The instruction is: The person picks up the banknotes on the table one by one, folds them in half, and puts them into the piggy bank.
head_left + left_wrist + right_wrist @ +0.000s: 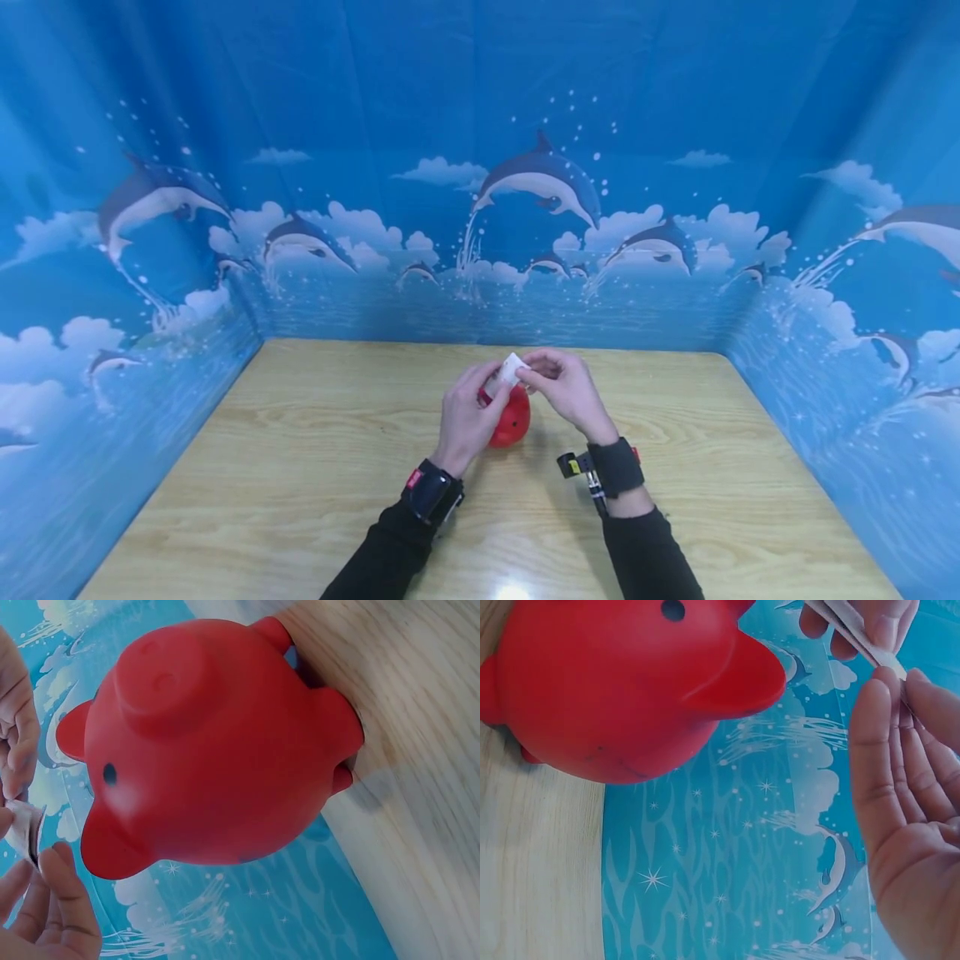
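Observation:
A red piggy bank (202,750) with black eyes and a round snout stands upright on the wooden table. Above it, in the head view, both hands hold a small folded piece of whitish paper (512,368). My left hand (465,417) pinches one end between thumb and fingers. The other end is between the thumb and forefinger of my right hand (567,387), whose remaining fingers are lightly bent in the right wrist view. The paper's layered edge shows in both wrist views. Part of the piggy bank is hidden behind the left hand in the head view.
The light wooden table (322,442) reaches back to a blue curtain (390,100) printed with dolphins and clouds, which also runs along both sides. Black straps with small devices (617,467) sit on both wrists.

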Tool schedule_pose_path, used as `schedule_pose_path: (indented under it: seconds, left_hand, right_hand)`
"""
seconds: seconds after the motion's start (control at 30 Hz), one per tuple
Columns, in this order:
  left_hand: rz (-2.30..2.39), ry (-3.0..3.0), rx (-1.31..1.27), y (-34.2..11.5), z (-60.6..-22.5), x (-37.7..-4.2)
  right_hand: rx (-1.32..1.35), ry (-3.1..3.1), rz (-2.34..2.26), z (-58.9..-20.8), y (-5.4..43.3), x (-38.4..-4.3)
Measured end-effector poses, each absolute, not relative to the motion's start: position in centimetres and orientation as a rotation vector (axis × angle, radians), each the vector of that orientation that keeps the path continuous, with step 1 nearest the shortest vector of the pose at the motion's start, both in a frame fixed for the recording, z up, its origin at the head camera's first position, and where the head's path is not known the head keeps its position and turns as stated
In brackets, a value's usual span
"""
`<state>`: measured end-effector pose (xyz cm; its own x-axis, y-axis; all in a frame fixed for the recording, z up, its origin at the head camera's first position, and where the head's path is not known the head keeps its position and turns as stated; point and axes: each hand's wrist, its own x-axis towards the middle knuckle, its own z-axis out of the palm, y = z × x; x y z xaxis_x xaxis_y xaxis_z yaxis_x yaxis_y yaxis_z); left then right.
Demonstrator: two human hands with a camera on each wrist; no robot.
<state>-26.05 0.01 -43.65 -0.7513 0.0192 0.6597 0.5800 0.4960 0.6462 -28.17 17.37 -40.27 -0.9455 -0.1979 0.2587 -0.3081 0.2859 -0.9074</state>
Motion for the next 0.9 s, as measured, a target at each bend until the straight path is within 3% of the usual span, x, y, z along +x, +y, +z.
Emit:
schedule_pose_path:
  seconds: [0.9]
  left_hand:
    - [-1.172, -2.113, -0.565, -0.10, -43.92, -26.40]
  right_hand:
    - [0.577, -2.359, 1.672, -40.47, 16.62, -27.95]
